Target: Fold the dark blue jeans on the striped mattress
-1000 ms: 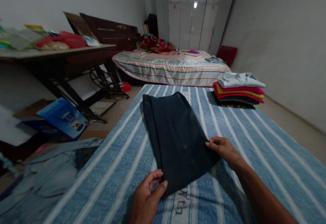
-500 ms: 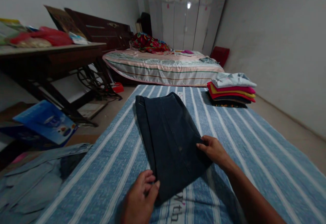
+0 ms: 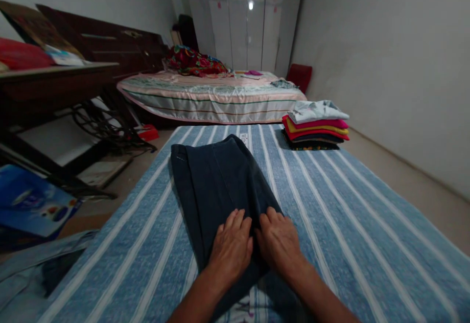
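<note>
A folded pair of dark blue jeans (image 3: 213,181) lies on a blue and white striped mattress (image 3: 348,225) in front of me. My left hand (image 3: 231,247) rests flat on the near part of the jeans, fingers stretched forward. My right hand (image 3: 279,242) lies flat beside it, also on the jeans, fingers together and extended. The two hands almost touch each other. Neither hand holds anything.
A stack of folded clothes (image 3: 316,125) sits at the mattress's far right corner. Another bed (image 3: 213,95) with a red bundle stands beyond. A dark table (image 3: 55,83) is at the left, a blue box (image 3: 29,205) and light denim (image 3: 22,274) lie on the floor.
Both hands left the edges of the jeans and came together flat on top of the near part. The view has turned to the right.
</note>
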A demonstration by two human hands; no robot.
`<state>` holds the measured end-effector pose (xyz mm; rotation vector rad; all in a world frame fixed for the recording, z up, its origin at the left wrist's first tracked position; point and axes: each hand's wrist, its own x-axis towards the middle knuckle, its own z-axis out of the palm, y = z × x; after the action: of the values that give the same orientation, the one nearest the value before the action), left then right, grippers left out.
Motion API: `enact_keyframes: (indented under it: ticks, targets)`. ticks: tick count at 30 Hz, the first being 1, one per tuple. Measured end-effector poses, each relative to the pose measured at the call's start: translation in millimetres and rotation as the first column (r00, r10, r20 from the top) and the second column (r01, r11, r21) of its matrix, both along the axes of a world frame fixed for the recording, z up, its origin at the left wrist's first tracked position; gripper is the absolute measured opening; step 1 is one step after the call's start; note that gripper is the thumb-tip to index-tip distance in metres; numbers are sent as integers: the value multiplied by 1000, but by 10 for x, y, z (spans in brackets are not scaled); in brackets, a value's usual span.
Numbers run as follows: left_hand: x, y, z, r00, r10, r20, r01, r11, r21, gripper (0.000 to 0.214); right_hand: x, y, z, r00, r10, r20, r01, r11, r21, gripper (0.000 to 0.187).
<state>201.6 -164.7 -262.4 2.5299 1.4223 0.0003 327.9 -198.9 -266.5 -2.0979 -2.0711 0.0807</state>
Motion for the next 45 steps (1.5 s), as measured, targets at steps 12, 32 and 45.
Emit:
enact_keyframes:
  ticks: [12, 32, 45]
  targets:
    - [2, 20, -62, 999, -15, -34, 16, 999, 36, 41, 361, 124, 40, 808, -66, -586, 54, 998, -38, 30]
    - [-10, -26, -192, 999, -31, 12, 28, 983, 180, 37, 1003, -60, -66, 85, -148, -985, -509, 844, -171, 97]
    - [-13, -35, -178, 999, -30, 26, 26, 986, 163, 37, 898, -12, -29, 280, -144, -949, -341, 909, -239, 70]
